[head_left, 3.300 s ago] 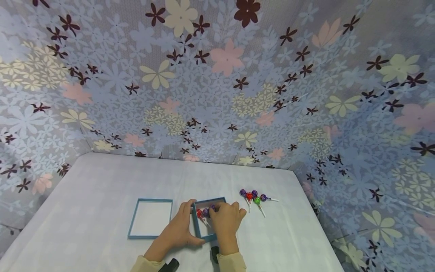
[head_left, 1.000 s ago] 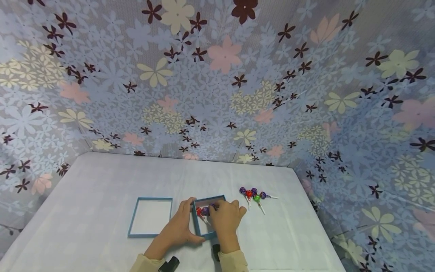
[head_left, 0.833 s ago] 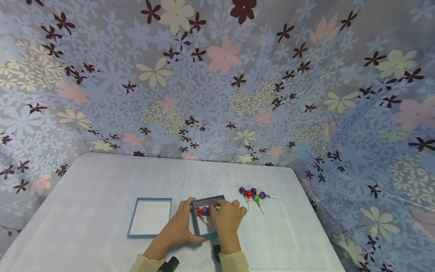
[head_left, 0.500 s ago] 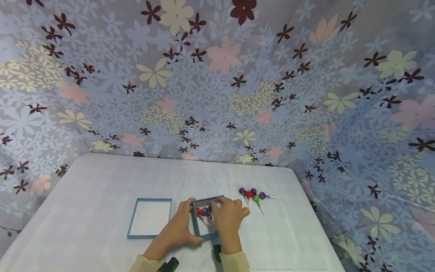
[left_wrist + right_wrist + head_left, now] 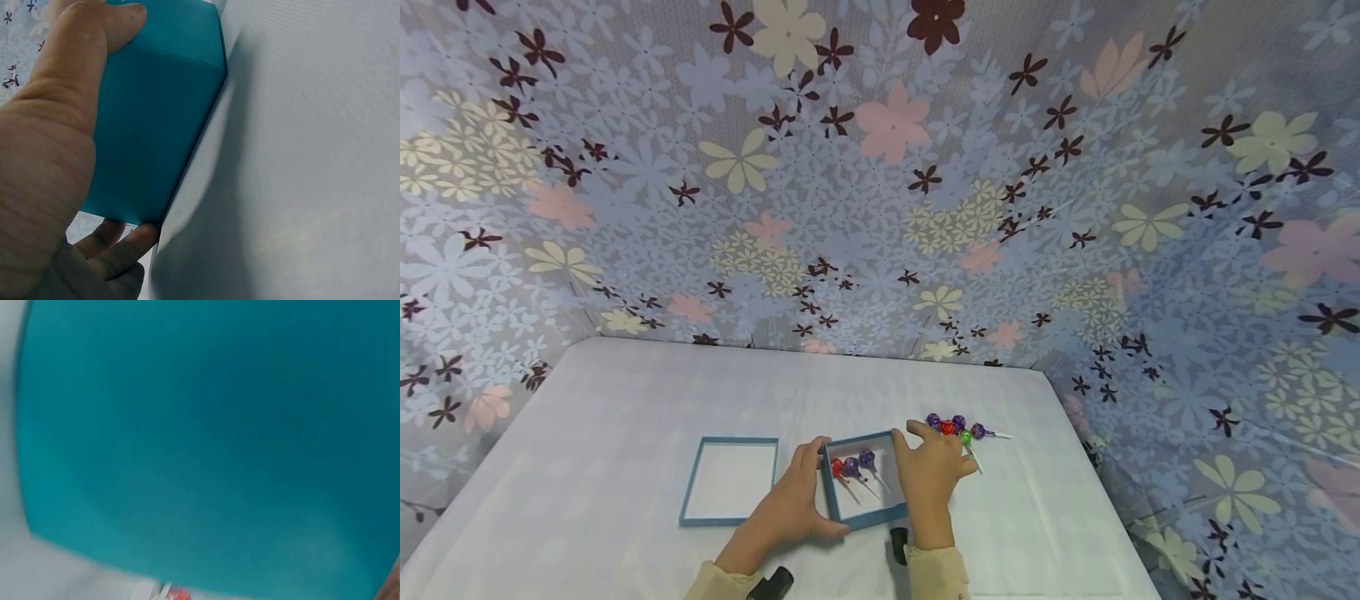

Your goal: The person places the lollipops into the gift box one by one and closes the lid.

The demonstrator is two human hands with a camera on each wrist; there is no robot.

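A teal-blue open box stands on the table, a little turned. Its left side is gripped by my left hand, thumb at the near corner and fingers at the far one; the left wrist view shows them around the teal wall. Inside lie a red lollipop and two purple lollipops, one beside it and another farther right. My right hand is over the box's right edge with thumb and fingers spread, holding nothing visible. In the right wrist view the box's wall fills most of the picture.
Left of the box lies a shallow blue-rimmed lid. Beyond my right hand is a cluster of several lollipops, among them a green one and a purple one. Floral fabric hangs behind the white table.
My right hand has let go of the rightmost purple lollipop in the box, spread its fingers and moved right to the box's edge. My left hand has stayed on the box.
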